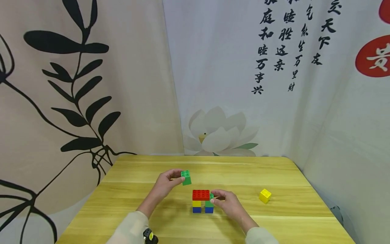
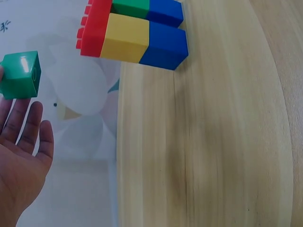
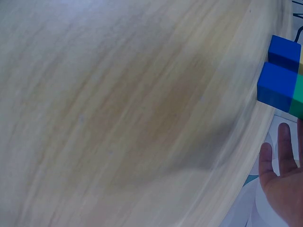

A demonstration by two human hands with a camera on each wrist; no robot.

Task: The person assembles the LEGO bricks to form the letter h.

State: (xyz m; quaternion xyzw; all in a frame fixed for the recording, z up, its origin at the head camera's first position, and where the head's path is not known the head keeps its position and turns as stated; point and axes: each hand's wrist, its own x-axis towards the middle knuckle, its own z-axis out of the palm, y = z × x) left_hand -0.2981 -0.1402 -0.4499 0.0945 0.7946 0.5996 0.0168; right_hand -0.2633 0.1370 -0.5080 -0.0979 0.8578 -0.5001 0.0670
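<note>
My left hand (image 1: pixel 167 181) pinches a green toy brick (image 1: pixel 186 177) by its left side, raised behind and left of a small stack. That same brick (image 2: pixel 20 74) shows in the left wrist view above spread lower fingers. The stack has a red brick (image 1: pixel 200 195) bridging two columns: yellow (image 1: pixel 196 203) over blue (image 1: pixel 196 210) at left, green (image 1: pixel 209 204) over blue (image 1: pixel 209 210) at right. Some studs of the lower green brick show past the red brick's right end. There my right hand (image 1: pixel 228 203) grips the green brick between thumb and index finger; its other fingers partly show in the right wrist view.
A loose yellow brick (image 1: pixel 265 196) lies on the wooden table (image 1: pixel 170 223), off to the right of the stack. Behind the table hangs a printed cloth (image 1: pixel 219 74) with a lotus and writing. A dark watch-like band (image 1: pixel 150 236) is at the left wrist.
</note>
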